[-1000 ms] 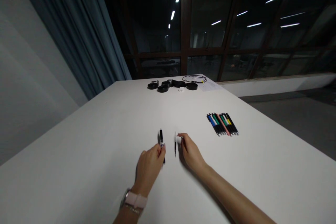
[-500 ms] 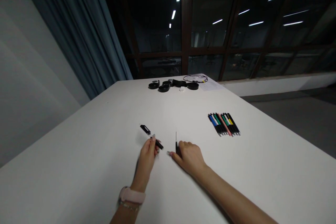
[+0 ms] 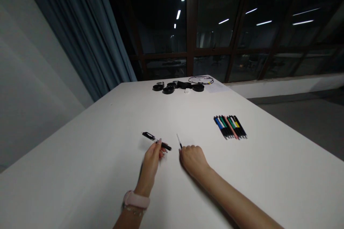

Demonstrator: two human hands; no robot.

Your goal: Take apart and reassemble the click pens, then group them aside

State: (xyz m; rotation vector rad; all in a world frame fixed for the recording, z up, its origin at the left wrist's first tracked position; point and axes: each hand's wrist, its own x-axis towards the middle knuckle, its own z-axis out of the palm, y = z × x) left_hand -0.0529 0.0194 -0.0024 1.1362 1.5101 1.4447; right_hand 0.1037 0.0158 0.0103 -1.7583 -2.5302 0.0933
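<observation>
A black pen (image 3: 166,146) with a clip at its far end is pinched between the thumb and fingers of my left hand (image 3: 151,159). It slants down to the right, just above the table, with a pale section near my fingertips. To its right, my right hand (image 3: 194,160) is closed, knuckles up, around a thin pen refill (image 3: 178,138). The refill's whitish end points up and away, and a dark part runs into my fingers. Its lower end is hidden by my hand. A small gap separates pen and refill.
A row of several pens (image 3: 230,127) in blue, green, pink, yellow and black lies on the white table (image 3: 129,111) at right. At the far end are several black round rolls (image 3: 168,89), a small white item (image 3: 187,91) and a coiled cable (image 3: 201,80).
My right fingers have closed in around the refill, which now tilts to the left instead of standing straight. The pen in my left hand has turned flatter, its near end shifting right.
</observation>
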